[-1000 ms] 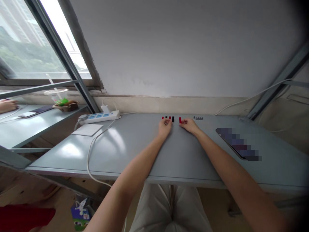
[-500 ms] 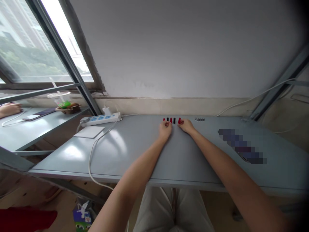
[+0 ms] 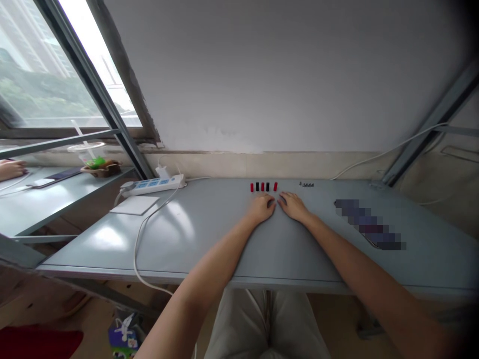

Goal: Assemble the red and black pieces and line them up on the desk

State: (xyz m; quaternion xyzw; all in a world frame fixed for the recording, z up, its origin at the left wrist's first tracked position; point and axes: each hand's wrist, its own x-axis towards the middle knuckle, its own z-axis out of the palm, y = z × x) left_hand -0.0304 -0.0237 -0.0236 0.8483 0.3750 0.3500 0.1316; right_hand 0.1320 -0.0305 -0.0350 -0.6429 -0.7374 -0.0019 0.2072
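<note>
Several small red and black cylinders stand in a row on the grey desk near the wall. From the left come a red cylinder (image 3: 252,187), a black cylinder (image 3: 257,186), another red, another black, and a red cylinder (image 3: 275,186) set slightly apart. My left hand (image 3: 262,207) rests on the desk just in front of the row, its fingers loosely curved with nothing visible in them. Close beside it, my right hand (image 3: 294,205) lies with fingers apart, clear of the cylinders. Small dark metal parts (image 3: 307,185) sit right of the row, too small to name.
A white power strip (image 3: 151,185), a flat white panel (image 3: 134,205) and a white cable (image 3: 139,249) occupy the desk's left side. At right lies a pixelated phone-like object (image 3: 368,224). Another person's hand (image 3: 11,169) is at the neighbouring desk, near a plastic cup (image 3: 90,152).
Both my hands have drawn back from the row toward me. The left hand has let go of the middle cylinders and the right hand of the rightmost red cylinder, which stays standing.
</note>
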